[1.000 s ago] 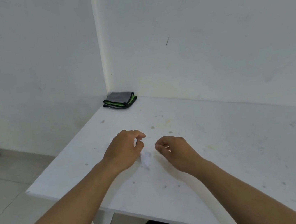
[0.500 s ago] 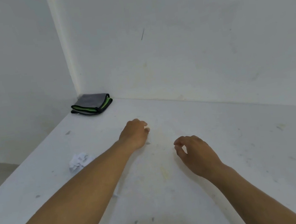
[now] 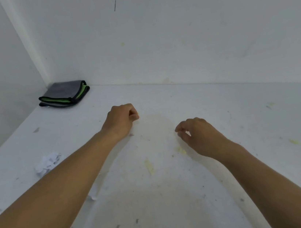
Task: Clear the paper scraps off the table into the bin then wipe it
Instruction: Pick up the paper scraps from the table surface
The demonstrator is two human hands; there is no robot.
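Since ~1 s ago: view swung right and closer; L hand (image 3: 121, 120) has gone from the near-centre scrap out toward the far middle of the white, stained desk (image 3: 243, 130), fingers now curled tight, thumb pressed to forefinger. Likely pinching a tiny scrap, but can't tell; nothing visible in the pinch. R hand (image 3: 198, 136) has followed fwd, hovers low over desk right of centre, fingers loosely curled, thumb and forefinger apart, holding nothing seen. Crumpled white paper ball (image 3: 47, 163) lies on desk at left, beside L forearm, untouched; smaller white paper scrap (image 3: 94, 193) peeks from under that forearm. Folded grey cloth w/ green-black edging (image 3: 64, 94) sits in far-left corner. Bin not in view. Judgement: small bits first; clearing incomplete, wiping not begun.
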